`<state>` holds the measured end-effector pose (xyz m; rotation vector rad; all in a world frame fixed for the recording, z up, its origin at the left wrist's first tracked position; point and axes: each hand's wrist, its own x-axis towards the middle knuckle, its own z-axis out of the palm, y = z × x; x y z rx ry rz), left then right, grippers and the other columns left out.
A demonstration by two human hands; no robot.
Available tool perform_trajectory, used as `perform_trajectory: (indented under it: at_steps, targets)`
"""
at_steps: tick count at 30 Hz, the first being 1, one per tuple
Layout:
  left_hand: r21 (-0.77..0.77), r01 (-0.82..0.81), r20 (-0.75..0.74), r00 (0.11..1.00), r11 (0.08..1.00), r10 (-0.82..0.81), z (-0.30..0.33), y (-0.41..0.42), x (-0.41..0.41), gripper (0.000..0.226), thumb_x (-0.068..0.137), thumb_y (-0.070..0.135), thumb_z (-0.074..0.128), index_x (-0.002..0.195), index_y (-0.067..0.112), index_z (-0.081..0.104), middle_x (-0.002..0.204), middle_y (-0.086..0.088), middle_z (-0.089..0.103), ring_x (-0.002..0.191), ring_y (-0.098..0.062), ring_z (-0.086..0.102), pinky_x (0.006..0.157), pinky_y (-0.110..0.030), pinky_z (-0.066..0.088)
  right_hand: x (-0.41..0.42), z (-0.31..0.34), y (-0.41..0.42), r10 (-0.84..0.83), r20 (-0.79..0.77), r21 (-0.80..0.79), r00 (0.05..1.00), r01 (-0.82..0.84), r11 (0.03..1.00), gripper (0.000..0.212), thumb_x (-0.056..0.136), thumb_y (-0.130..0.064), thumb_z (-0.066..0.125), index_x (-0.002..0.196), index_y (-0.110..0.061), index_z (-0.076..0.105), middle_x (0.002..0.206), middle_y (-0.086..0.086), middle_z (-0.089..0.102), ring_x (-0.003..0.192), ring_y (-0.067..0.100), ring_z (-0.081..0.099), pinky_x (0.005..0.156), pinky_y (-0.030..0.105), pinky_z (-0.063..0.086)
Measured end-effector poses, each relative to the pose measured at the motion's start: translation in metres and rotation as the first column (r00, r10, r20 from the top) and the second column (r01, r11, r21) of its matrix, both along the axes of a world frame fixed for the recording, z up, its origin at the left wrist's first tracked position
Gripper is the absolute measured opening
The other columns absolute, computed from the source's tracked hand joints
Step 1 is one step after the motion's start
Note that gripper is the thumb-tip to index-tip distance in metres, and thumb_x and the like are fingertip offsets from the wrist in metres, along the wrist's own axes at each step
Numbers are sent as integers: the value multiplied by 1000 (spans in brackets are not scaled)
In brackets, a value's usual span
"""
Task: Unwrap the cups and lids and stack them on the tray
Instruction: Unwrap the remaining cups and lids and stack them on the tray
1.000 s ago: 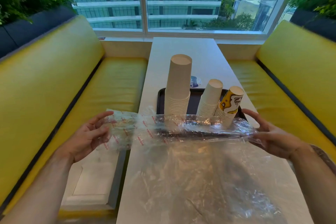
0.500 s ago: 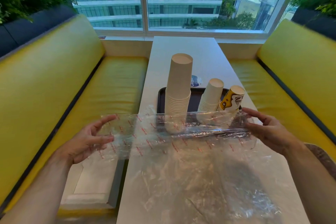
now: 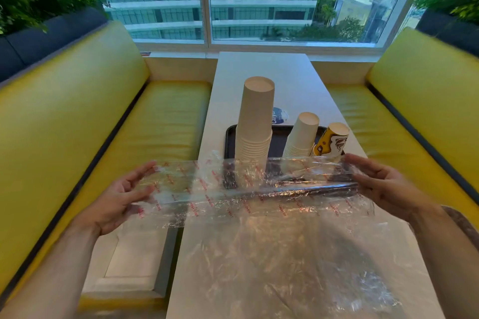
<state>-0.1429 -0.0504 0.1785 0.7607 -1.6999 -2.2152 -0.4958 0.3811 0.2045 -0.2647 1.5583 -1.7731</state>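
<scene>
The left hand point(image 3: 118, 198) and right hand point(image 3: 386, 185) stretch a clear plastic sleeve with red print point(image 3: 248, 186) above the desk point(image 3: 285, 77), just nearer than the black tray point(image 3: 229, 141); fingers look nearly straight, so whether each grip pinches the film cannot be told; dark contents, perhaps lids, show inside; judged best slid out one end, held level; the tray holds a tall white cup stack point(image 3: 256, 122), a shorter one point(image 3: 302, 134) and a yellow-printed stack point(image 3: 330, 142).

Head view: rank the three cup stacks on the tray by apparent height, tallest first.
1. Left white stack
2. Middle white stack
3. Yellow printed stack, which leans and has its base hidden by the wrap, so second and third are close.
</scene>
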Motion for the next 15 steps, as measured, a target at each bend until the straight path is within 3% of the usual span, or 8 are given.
perform_trajectory:
  at_steps: [2, 4, 6, 8, 10, 12, 15]
  targets:
    - [-8, -14, -17, 1000, 1000, 14, 1, 2, 0, 69, 79, 7, 69, 140, 39, 56, 142, 11, 58, 72, -18, 70, 47, -25, 54, -1, -1, -1, 3, -18, -42, 1000, -4, 999, 61, 80, 7, 61, 135, -20, 64, 140, -1, 62, 109, 25, 70, 80, 30, 62]
    - [5, 30, -36, 999, 1000, -29, 2, 1, 3, 86, 68, 15, 88, 141, 44, 54, 137, 11, 63, 84, -25, 72, 60, -30, 60, -3, -1, 0, 29, -23, -48, 999, -30, 998, 67, 82, 10, 58, 138, -27, 62, 143, -12, 59, 106, 23, 71, 83, 33, 62]
    - [9, 108, -15, 994, 994, -108, 2, -2, 9, 108, 41, 25, 105, 138, 35, 60, 135, 11, 66, 90, -27, 73, 70, -32, 63, -7, 0, 3, 75, -33, -27, 997, -76, 997, 72, 83, 12, 57, 139, -33, 61, 144, -18, 57, 110, 30, 69, 89, 41, 60]
    - [9, 135, 7, 991, 991, -135, 0, -4, 12, 110, 32, 24, 107, 133, 25, 66, 130, -1, 69, 90, -25, 73, 68, -30, 62, -9, 4, 5, 121, -59, 18, 991, -120, 993, 78, 81, 14, 58, 139, -38, 59, 146, -24, 52, 118, 36, 64, 88, 48, 59]
    - [3, 112, 26, 993, 994, -112, -1, -4, 12, 101, 40, 19, 106, 133, 25, 66, 123, -8, 71, 85, -21, 73, 62, -27, 61, -12, 7, 7, 172, -95, 66, 980, -166, 984, 83, 81, 16, 59, 141, -41, 57, 149, -24, 48, 122, 41, 61, 85, 54, 59]
    - [-4, 60, 27, 998, 998, -60, -1, -4, 9, 83, 64, 4, 90, 139, 28, 61, 135, 6, 66, 85, -19, 74, 58, -22, 60, -13, 8, 6, 195, -111, 94, 975, -185, 978, 86, 80, 18, 60, 142, -41, 56, 152, -16, 48, 123, 42, 61, 85, 55, 56]
    - [-16, 32, 40, 999, 999, -31, -1, -2, 6, 78, 75, -7, 69, 142, 29, 57, 143, 18, 58, 91, -21, 75, 60, -22, 60, -13, 7, 5, 181, -105, 100, 978, -171, 980, 90, 78, 22, 62, 143, -40, 54, 156, -9, 45, 119, 40, 64, 88, 45, 60]
